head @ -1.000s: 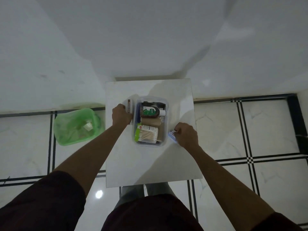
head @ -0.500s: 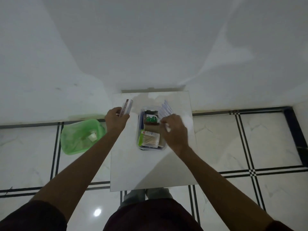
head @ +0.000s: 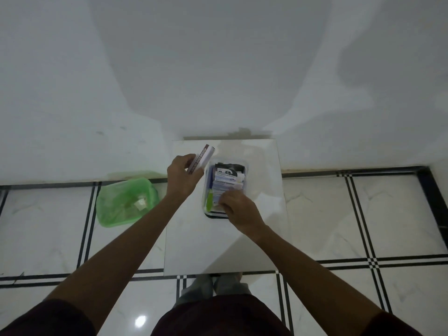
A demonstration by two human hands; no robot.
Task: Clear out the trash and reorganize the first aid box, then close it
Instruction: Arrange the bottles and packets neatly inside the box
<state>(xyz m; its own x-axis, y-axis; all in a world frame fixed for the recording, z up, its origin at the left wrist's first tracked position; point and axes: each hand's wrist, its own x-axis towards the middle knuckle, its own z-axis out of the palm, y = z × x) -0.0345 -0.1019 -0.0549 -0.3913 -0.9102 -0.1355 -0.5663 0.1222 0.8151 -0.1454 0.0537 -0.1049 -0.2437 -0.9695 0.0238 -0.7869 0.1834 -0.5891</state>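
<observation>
A clear plastic first aid box stands open on a small white table, packed with a dark bottle, a green-edged pack and white-blue packets. My left hand holds a long white and maroon carton tilted above the table, just left of the box. My right hand rests on the near end of the box, fingers pressed on the white-blue packets lying on top. Whether it still grips them is unclear.
A green plastic bin with a bit of white trash inside sits on the tiled floor left of the table. A white wall rises right behind the table. My feet show under the table's near edge.
My right hand carried the white-blue packets from the table's right side over the box and laid them on top. My left hand lifted the carton off the table.
</observation>
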